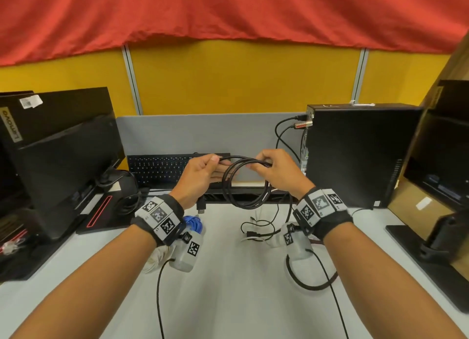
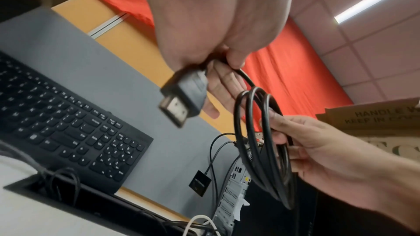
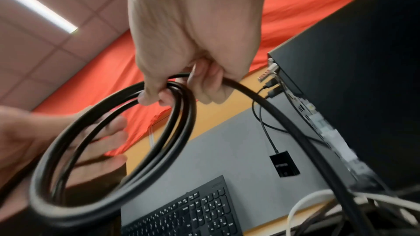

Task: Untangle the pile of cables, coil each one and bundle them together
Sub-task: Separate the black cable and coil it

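Note:
Both hands are raised above the grey desk (image 1: 228, 275) and share one black cable coil (image 1: 243, 189). My left hand (image 1: 215, 162) pinches the cable just behind its HDMI plug (image 2: 181, 96), which dangles below that hand. My right hand (image 1: 262, 165) grips the top of the loops, with its fingers (image 3: 159, 94) curled round several turns of the coil (image 3: 113, 141). One strand runs from the right hand down toward the desk (image 3: 318, 150). On the desk lie a blue cable (image 1: 194, 223), a white cable (image 1: 154, 258), thin black cables (image 1: 256, 229) and a thick black loop (image 1: 304, 280).
A black keyboard (image 1: 157, 168) leans against the grey partition behind the hands. A monitor (image 1: 63, 156) stands at the left and a desktop tower (image 1: 355, 156) at the right with cables plugged in. A cardboard box (image 1: 416, 201) and a monitor stand (image 1: 431, 250) fill the right edge.

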Tool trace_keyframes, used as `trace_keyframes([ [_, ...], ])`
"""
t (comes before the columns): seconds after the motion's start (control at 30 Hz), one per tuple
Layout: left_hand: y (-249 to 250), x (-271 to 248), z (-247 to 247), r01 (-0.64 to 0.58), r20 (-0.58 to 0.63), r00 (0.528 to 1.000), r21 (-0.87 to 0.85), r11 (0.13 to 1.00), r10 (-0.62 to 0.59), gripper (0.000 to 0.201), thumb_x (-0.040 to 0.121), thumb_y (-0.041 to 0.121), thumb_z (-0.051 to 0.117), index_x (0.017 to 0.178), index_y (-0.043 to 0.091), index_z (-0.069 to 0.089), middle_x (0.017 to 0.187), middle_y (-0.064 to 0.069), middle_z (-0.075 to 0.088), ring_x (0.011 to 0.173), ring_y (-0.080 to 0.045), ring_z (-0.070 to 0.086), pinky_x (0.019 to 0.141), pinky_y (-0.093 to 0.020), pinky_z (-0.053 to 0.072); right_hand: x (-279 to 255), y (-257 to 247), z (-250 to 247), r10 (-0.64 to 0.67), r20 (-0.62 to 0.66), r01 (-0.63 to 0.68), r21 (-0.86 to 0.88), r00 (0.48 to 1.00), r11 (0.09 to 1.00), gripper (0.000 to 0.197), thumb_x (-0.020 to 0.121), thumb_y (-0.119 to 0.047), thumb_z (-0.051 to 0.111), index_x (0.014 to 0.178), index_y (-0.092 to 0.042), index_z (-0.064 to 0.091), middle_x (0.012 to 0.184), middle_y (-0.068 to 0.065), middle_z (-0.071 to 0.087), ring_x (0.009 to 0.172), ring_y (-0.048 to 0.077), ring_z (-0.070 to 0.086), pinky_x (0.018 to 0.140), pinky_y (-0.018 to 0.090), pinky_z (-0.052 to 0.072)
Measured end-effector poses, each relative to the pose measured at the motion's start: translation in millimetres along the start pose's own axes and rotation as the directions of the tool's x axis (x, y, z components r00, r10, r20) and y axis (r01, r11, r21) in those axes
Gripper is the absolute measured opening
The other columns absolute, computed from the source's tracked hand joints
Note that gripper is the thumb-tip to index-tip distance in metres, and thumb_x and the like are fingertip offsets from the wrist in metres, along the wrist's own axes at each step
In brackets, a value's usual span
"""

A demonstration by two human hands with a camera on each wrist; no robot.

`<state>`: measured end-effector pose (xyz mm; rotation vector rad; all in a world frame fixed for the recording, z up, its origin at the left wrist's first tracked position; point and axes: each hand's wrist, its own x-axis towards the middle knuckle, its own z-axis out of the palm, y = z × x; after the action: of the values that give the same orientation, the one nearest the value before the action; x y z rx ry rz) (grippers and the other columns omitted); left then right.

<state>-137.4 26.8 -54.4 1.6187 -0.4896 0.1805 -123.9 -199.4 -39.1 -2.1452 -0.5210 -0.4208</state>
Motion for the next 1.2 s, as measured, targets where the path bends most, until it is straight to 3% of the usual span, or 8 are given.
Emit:
trace_keyframes([
  [0.13,-7,-11,-6,0.014,0.038,0.999,-0.049,0.999,-0.012,0.034,0.109,0.022,0.038,0.115,0.002,0.064,0.108,-0.015,0.075,0.106,-0.029,0.072,0.096,-0.039,0.057,-7,11,-6,0.103,0.031,-0.107,0.193,0.994,0.975,0.033,0.089,-0.034,0.077,0.085,-0.003,0.070,0.065,0.003,0.056,0.061,0.014,0.047,0.061,0.026,0.040],
  [0.27,-3,-13,-13,0.155,0.271,0.929,0.337,0.929,-0.253,0.029,0.107,0.006,0.039,0.118,0.006,0.065,0.115,-0.005,0.075,0.114,-0.018,0.068,0.109,-0.051,0.044,-12,12,-1,0.088,-0.016,-0.086,0.076,0.996,0.993,0.028,0.088,-0.027,0.080,0.085,-0.001,0.070,0.058,-0.005,0.058,0.047,-0.001,0.046,0.050,0.011,0.037],
  [0.37,11,-7,-3,0.198,0.317,0.894,0.356,0.913,-0.317,0.028,0.099,0.005,0.049,0.123,0.006,0.066,0.119,-0.010,0.072,0.114,-0.023,0.067,0.110,-0.049,0.044,-13,8,9,0.042,-0.025,-0.043,-0.043,0.999,0.998,0.024,0.089,-0.025,0.079,0.083,-0.005,0.068,0.060,-0.002,0.061,0.051,0.001,0.049,0.055,0.015,0.039],
  [0.53,28,1,23,0.096,0.253,0.947,0.370,0.924,-0.200,0.038,0.106,0.038,0.044,0.099,0.007,0.065,0.082,-0.005,0.059,0.069,-0.016,0.055,0.075,-0.039,0.051,-12,-3,25,-0.002,-0.016,0.001,-0.065,1.000,0.998,0.021,0.089,-0.025,0.079,0.079,-0.014,0.065,0.063,0.006,0.062,0.056,0.012,0.048,0.058,0.029,0.038],
  [0.67,22,2,22,0.065,0.179,0.977,0.274,0.960,-0.117,0.042,0.110,0.029,0.034,0.097,0.000,0.060,0.066,0.002,0.045,0.055,-0.010,0.038,0.054,-0.026,0.038,-8,-8,19,0.041,-0.083,-0.038,0.036,0.996,0.999,0.029,0.083,-0.037,0.083,0.083,-0.012,0.070,0.075,0.014,0.070,0.065,0.018,0.055,0.064,0.035,0.046],
  [0.87,18,3,8,-0.006,0.164,0.986,0.152,0.988,-0.020,0.036,0.108,0.015,0.040,0.115,-0.011,0.063,0.100,-0.026,0.073,0.088,-0.034,0.073,0.087,-0.038,0.061,-4,-15,11,0.049,-0.107,-0.042,0.065,0.993,0.997,0.031,0.081,-0.036,0.085,0.080,-0.009,0.071,0.060,-0.001,0.060,0.055,0.009,0.046,0.057,0.025,0.039],
  [1.03,13,2,-7,-0.073,0.022,0.997,0.182,0.981,0.070,0.026,0.107,0.009,0.041,0.106,-0.004,0.064,0.093,-0.018,0.076,0.086,-0.025,0.076,0.077,-0.027,0.061,-3,-9,3,0.068,-0.114,-0.062,0.060,0.991,0.996,0.032,0.081,-0.036,0.084,0.082,-0.008,0.069,0.056,-0.005,0.056,0.048,0.005,0.042,0.054,0.021,0.038],
  [1.2,2,-6,-11,0.100,0.127,0.985,0.120,0.988,-0.115,0.032,0.109,0.016,0.039,0.110,-0.008,0.060,0.103,-0.021,0.075,0.099,-0.031,0.074,0.086,-0.033,0.059,-3,-3,2,0.086,-0.102,-0.083,0.027,0.991,0.996,0.035,0.083,-0.034,0.083,0.083,-0.002,0.069,0.059,-0.006,0.058,0.053,0.006,0.047,0.058,0.022,0.042],
])
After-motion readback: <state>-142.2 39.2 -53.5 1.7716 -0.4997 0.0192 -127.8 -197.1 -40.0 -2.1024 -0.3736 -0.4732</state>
